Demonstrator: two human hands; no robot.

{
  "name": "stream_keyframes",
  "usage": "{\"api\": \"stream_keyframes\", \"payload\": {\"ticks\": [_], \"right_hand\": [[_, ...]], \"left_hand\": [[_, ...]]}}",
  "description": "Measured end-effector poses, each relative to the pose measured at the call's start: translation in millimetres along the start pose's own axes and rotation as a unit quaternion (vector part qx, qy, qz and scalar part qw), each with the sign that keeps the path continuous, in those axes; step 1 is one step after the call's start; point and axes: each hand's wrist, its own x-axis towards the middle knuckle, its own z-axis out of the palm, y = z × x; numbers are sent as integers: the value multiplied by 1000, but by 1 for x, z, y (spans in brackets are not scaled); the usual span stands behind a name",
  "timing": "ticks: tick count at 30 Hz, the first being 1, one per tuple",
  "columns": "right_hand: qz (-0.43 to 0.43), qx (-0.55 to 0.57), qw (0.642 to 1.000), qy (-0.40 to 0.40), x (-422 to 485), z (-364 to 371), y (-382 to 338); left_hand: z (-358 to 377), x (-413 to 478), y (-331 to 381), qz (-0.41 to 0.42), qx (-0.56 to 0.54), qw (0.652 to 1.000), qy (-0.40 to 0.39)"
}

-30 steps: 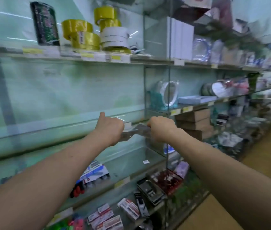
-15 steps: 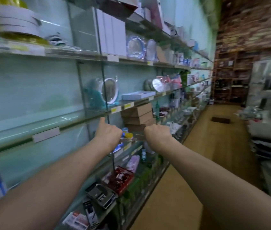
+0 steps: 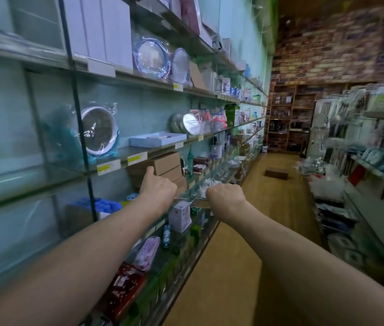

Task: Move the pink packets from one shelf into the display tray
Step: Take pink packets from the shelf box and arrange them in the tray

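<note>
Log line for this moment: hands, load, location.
left hand: grips clear tray end | right hand: grips other end | tray contents: cannot tell | place: aisle, beside glass shelves

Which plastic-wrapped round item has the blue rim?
The round item on the upper shelf, beside the white boxes. The wrapped one a shelf lower, by the glass divider, has a white rim.

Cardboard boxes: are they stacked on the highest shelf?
No, the cardboard boxes are stacked low, under the shelf that carries the yellow labels.

Left hand (image 3: pixel 158 189) and right hand (image 3: pixel 226 196) grip a clear tray (image 3: pixel 192 201) — beside glass shelves (image 3: pixel 162 150).
</note>
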Motion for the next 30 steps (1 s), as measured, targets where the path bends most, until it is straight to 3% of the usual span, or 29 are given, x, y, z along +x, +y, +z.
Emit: {"api": "stream_keyframes", "payload": {"ticks": [16,30], "right_hand": [[-7,2,1000,18,128,46,86],[-97,-1,993,61,254,98,205]], "left_hand": [[9,146,32,-9,17,1000,-20],[4,284,107,-114,7,992,-60]]}}
